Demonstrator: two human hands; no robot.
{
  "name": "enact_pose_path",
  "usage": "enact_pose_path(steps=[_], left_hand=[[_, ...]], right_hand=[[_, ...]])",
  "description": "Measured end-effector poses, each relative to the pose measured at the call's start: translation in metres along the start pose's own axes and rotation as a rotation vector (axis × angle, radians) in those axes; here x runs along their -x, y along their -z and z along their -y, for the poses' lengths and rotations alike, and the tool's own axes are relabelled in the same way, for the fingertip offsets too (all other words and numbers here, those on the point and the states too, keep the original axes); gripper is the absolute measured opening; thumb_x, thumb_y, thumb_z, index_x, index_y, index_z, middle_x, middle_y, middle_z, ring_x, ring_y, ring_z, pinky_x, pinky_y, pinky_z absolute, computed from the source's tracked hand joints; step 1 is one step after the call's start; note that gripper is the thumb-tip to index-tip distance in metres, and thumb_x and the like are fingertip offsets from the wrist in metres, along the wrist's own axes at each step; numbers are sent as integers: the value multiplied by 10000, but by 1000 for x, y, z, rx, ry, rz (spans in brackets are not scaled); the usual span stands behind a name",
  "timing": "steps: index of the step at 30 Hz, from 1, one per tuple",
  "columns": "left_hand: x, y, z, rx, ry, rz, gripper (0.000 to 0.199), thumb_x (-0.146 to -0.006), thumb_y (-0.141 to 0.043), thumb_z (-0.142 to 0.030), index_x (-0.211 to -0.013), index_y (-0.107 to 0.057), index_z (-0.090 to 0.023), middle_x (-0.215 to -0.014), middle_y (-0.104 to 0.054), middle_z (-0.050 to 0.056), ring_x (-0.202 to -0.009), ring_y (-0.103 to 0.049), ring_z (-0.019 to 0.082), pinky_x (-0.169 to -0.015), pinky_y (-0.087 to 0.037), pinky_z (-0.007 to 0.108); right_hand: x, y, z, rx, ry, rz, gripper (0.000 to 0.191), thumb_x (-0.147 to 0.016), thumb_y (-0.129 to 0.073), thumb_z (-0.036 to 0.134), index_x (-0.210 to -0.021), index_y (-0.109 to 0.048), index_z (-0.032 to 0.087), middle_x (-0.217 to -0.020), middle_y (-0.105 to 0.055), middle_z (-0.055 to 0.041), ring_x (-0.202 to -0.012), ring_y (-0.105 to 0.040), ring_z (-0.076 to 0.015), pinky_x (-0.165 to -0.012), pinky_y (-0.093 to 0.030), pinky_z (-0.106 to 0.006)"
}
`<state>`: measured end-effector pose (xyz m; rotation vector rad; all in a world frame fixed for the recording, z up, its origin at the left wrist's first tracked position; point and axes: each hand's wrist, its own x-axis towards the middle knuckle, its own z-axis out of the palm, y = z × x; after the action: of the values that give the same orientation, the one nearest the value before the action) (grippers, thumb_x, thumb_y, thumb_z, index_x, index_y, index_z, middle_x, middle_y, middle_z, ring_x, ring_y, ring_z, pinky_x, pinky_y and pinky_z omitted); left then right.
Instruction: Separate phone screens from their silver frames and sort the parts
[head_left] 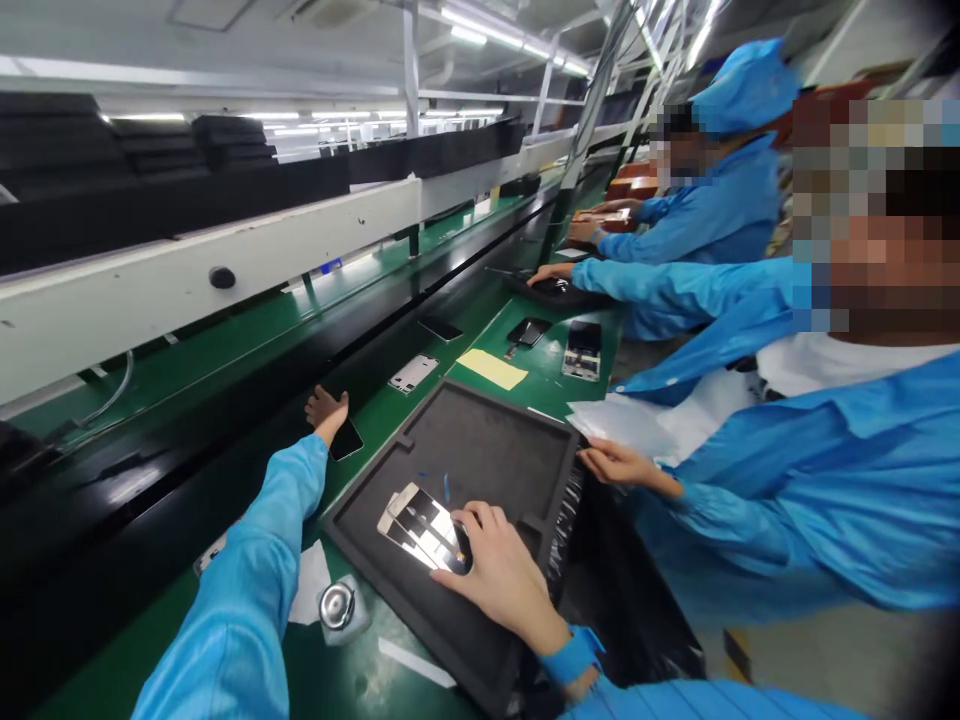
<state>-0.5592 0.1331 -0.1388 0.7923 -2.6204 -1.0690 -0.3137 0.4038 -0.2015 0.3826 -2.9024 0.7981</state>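
Observation:
My left hand (327, 412) is stretched out over the edge of the dark belt, fingers apart and holding nothing. Just beneath it lies a dark phone panel (347, 441), partly covered by the hand. With thumb and fingers, my right hand (501, 572) grips the near end of a shiny phone screen (420, 528), which reflects the lights. A second light-edged piece peeks out beside that screen. Both are over a black foam tray (487, 425), and small blue film tabs (447, 487) stick up near them. A blue strap (574, 655) circles my right wrist.
On the green bench are a metal-topped dispenser (337, 606), white paper (310, 585), a yellow sheet (493, 368) and several phone parts (414, 373). To the right, a co-worker's hand (619, 466) is at the tray's edge, by black plastic (615, 580). Another co-worker (705, 200) sits beyond.

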Motion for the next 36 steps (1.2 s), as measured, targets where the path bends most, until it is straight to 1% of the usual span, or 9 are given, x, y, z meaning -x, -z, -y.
enact_pose_path(steps=[3,8,12,15,19,25,29,32,36], left_hand=[[-5,-43,-26,-150,-164,148,845,-974,-757,-557,-1671,-435,-202,-1772,-340,205,-1645,-283,450,-1320,-223,708],[-7,-114,-69,-254,-372,383,1246,-773,-868,-699,-1749,-274,-200,-1780,-288,286,-1636,-227,568,-1281,-158,781],[-10,-140,-84,-265,-461,394,998,-928,-731,-605,-1739,-282,-235,-1760,-348,260,-1655,-171,548,-1254,-136,823],[-15,-133,-85,-207,-504,382,797,-990,-679,-523,-1668,-413,-199,-1659,-483,260,-1606,-326,486,-1271,-206,764],[-17,-89,-80,-36,-538,349,800,-916,-797,-520,-1569,-525,-149,-1527,-615,227,-1483,-519,422,-1241,-364,644],[8,24,-44,359,-540,185,834,-708,-984,-347,-1448,-621,-220,-1166,-773,169,-1191,-726,412,-1110,-522,546],[51,103,1,665,-515,88,843,-655,-1012,-304,-1385,-593,-247,-1016,-750,77,-977,-762,307,-981,-600,440],[95,152,38,885,-460,70,824,-726,-972,-439,-1405,-544,-250,-989,-738,33,-939,-780,258,-931,-618,405],[159,206,86,1299,-183,320,697,-893,-762,-714,-1302,-658,-158,-1102,-797,142,-989,-808,309,-941,-642,470]], right_hand=[[-2,-6,-6,-26,-60,-34,638,-671,-982,462,-1202,-670,295,-1250,-680,-135,-1144,-675,-453,-972,-604,-602],[-1,-17,-18,11,-99,-97,581,-681,-926,613,-1115,-658,334,-1101,-682,-105,-994,-706,-448,-845,-650,-631],[1,-24,-26,-23,-94,-149,647,-655,-899,734,-1122,-634,371,-1066,-680,-89,-938,-710,-446,-775,-655,-634],[-2,-25,-26,-53,-134,-192,663,-642,-911,725,-1101,-605,358,-1055,-655,-80,-930,-711,-435,-756,-651,-608],[-7,-17,-18,-68,-171,-183,633,-627,-963,615,-1029,-571,323,-1033,-627,-69,-930,-701,-408,-770,-634,-555],[-12,8,-6,-14,-200,27,530,-732,-934,467,-1057,-566,268,-1139,-642,-99,-1105,-684,-389,-885,-574,-465],[-20,15,-7,-13,-251,136,520,-742,-925,462,-1046,-586,211,-1149,-647,-97,-979,-715,-314,-779,-505,-363],[-21,17,-8,-80,-250,174,465,-745,-910,451,-950,-570,210,-1038,-686,-96,-931,-714,-315,-761,-496,-356],[-5,31,-3,-229,-168,175,291,-885,-748,428,-1014,-568,239,-986,-753,-70,-972,-735,-306,-831,-557,-377]])
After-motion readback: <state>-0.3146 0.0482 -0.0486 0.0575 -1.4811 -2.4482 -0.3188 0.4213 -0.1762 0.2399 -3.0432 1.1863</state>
